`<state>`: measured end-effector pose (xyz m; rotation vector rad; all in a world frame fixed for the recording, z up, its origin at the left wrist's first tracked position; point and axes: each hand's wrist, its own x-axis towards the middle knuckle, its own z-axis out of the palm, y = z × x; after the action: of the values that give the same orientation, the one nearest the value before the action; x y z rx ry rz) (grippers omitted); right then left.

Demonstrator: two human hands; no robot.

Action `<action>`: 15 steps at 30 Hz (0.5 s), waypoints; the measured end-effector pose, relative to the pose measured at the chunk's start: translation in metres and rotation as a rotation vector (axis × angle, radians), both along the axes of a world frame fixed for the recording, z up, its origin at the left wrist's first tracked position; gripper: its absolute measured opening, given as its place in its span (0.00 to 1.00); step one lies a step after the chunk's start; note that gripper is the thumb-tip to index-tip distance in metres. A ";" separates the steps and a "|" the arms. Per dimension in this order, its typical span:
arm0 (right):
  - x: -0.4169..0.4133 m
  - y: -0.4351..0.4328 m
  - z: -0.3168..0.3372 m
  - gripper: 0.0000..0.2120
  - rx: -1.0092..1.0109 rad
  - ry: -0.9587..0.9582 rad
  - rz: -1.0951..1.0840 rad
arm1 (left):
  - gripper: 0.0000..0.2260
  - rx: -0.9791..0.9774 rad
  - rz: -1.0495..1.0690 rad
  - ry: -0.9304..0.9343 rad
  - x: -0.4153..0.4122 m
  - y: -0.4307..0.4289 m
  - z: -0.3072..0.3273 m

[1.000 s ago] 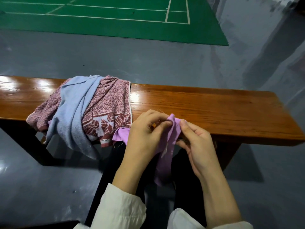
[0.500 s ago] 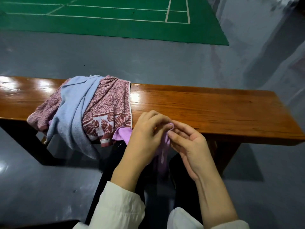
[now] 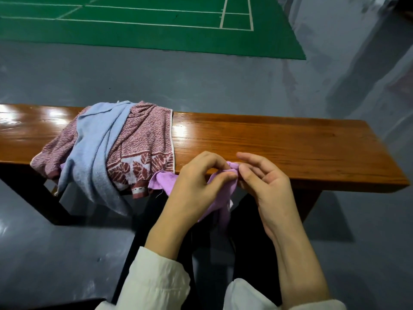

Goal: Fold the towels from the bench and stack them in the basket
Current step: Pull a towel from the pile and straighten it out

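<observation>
A small purple towel (image 3: 162, 181) hangs off the near edge of the wooden bench (image 3: 279, 144), bunched between my hands. My left hand (image 3: 196, 186) pinches its upper edge between thumb and fingers. My right hand (image 3: 266, 177) pinches the same edge just to the right, its other fingers spread loosely. The rest of the purple cloth droops below my hands. A pink patterned towel (image 3: 143, 142) lies crumpled on the bench's left part, with a light blue towel (image 3: 93, 148) draped over it and hanging down. No basket is in view.
The bench top to the right of the towels is bare polished wood. A grey floor lies beyond it, with a green court mat (image 3: 145, 21) at the far side. My dark trousers and white sleeves fill the bottom of the view.
The purple towel's raised edge dropped and then rose again to the bench's near edge. My right hand let its fingers open out while still pinching the edge. The towel pile has not moved.
</observation>
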<state>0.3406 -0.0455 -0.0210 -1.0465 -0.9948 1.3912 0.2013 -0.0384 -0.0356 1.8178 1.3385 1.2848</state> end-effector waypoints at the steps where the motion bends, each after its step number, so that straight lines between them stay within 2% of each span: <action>1: 0.001 -0.001 0.000 0.11 0.001 0.001 0.007 | 0.07 0.007 0.008 0.002 0.001 -0.001 0.000; 8: 0.003 -0.001 0.001 0.12 0.025 -0.060 -0.007 | 0.12 0.000 0.057 0.022 0.005 -0.004 0.004; 13: 0.003 0.000 -0.001 0.09 0.029 -0.086 0.006 | 0.08 -0.055 0.130 -0.002 0.007 -0.005 0.002; 15: 0.002 0.001 -0.004 0.12 0.029 -0.072 0.029 | 0.06 -0.042 0.151 0.014 0.007 -0.004 0.002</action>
<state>0.3428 -0.0444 -0.0246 -1.0712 -1.0835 1.3670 0.2081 -0.0423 -0.0332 1.7280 1.5238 1.3119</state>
